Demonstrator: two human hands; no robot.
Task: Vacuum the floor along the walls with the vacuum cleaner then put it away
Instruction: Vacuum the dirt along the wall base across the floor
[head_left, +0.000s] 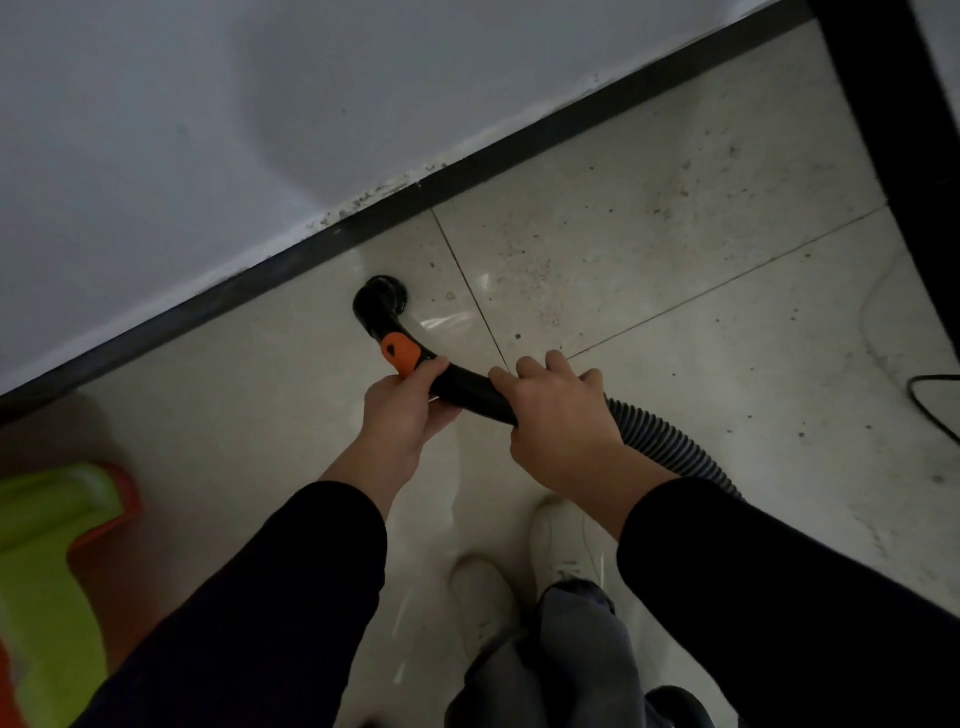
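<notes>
Nozzle (378, 304) of the vacuum cleaner is down on the floor tiles (701, 332), just beside the black skirting (208, 307). The left hand (402, 410) is curled round the black wand (467, 387) below its orange catch (400, 354). The right hand (561, 418) grips it where the ribbed hose (670, 441) begins. I'd judge the wall run only partly done: grit (545, 270) speckles the tiles toward two o'clock, and stowing hasn't begun. At eight o'clock a green-and-orange plastic thing (52, 545) crowds the skirting. At three o'clock a dark cable (930, 402) lies in the path.
</notes>
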